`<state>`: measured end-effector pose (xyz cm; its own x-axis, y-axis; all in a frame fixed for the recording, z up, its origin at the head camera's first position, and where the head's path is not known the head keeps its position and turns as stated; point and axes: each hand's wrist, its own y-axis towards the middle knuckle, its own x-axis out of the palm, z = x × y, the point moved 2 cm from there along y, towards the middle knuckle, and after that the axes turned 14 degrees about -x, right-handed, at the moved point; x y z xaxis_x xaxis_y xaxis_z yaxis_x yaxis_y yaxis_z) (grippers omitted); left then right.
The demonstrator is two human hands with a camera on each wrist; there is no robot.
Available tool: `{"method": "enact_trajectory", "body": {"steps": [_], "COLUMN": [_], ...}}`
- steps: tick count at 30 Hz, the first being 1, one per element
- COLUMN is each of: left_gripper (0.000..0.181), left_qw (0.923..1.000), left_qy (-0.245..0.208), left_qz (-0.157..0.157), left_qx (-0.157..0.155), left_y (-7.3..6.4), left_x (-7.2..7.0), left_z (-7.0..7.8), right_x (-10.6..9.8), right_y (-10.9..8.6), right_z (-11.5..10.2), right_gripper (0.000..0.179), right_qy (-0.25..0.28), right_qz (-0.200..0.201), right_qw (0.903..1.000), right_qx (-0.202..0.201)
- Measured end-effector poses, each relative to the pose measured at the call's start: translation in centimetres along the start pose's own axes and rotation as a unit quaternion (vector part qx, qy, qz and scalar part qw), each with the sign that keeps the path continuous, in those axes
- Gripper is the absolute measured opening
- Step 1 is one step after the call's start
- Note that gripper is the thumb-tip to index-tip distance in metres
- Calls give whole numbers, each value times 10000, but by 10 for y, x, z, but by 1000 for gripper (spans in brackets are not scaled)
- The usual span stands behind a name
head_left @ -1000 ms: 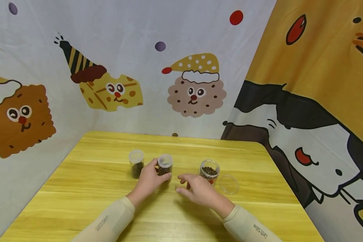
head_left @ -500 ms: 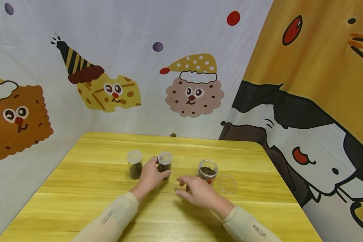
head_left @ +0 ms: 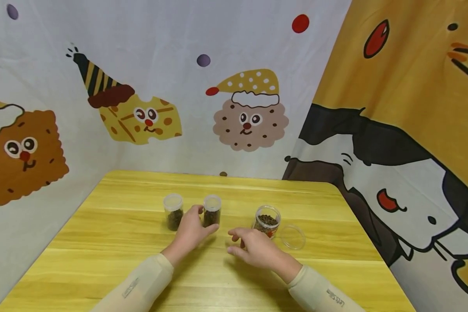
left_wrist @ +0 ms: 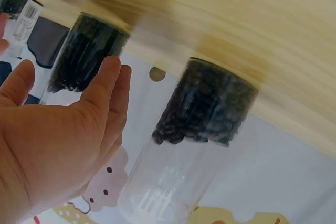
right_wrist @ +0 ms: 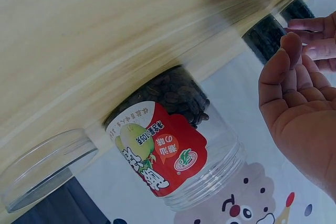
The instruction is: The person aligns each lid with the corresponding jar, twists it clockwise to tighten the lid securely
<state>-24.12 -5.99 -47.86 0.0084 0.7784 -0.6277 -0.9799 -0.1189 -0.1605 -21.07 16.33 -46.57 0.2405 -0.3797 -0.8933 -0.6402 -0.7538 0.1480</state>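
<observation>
My left hand [head_left: 189,229] is around the near left side of the middle clear jar [head_left: 212,213], which is partly filled with dark pieces. Its fingers and thumb are spread, with the thumb held off the jar in the left wrist view. To its left stands a similar lidded jar [head_left: 173,214], upright and part full of dark bean-like pieces [left_wrist: 207,103]. My right hand [head_left: 257,248] hovers loosely curled and holding nothing, just left of an open, wider jar [head_left: 268,220]. That jar has a red and white label [right_wrist: 181,153] and brown pieces inside.
A clear round lid [head_left: 293,237] lies on the wooden table [head_left: 140,277], to the right of the open jar. Cartoon-printed cloth [head_left: 160,56] hangs behind the table and along its sides.
My left hand has loosened from the middle jar and drawn slightly back to the left. The jar now stands slightly farther back. My right hand has barely moved.
</observation>
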Motion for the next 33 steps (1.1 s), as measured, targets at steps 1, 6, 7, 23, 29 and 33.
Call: {"method": "enact_trajectory", "body": {"steps": [1,6,7,23,29,33], "left_gripper": [83,87,87,77,87,96], "left_qw": [10000,9993,9990,9880,9832,9812], "left_qy": [8,42,55,14,126,294], "left_qz": [-51,-368,-426,-1421,-1659,-1735], "left_qx": [-16,-86,-106,600,750,791], "left_y": [-2,-16,-18,-46,-44,-36], "left_x": [-1,-5,-5,7,24,38], "left_z": [-1,-3,-4,4,21,35], "right_x": [0,1,1,-9,-24,-38], "right_y": [0,-4,-5,-45,-79,-97], "right_z": [0,0,0,18,31,45], "right_gripper": [48,47,47,49,48,35], "right_qy": [-5,-23,-25,123,23,-527], "right_qz": [-10,-44,-51,-79,-194,-16], "right_qw": [10000,10000,10000,9993,9968,9897], "right_qx": [7,-55,-70,357,772,1329]}}
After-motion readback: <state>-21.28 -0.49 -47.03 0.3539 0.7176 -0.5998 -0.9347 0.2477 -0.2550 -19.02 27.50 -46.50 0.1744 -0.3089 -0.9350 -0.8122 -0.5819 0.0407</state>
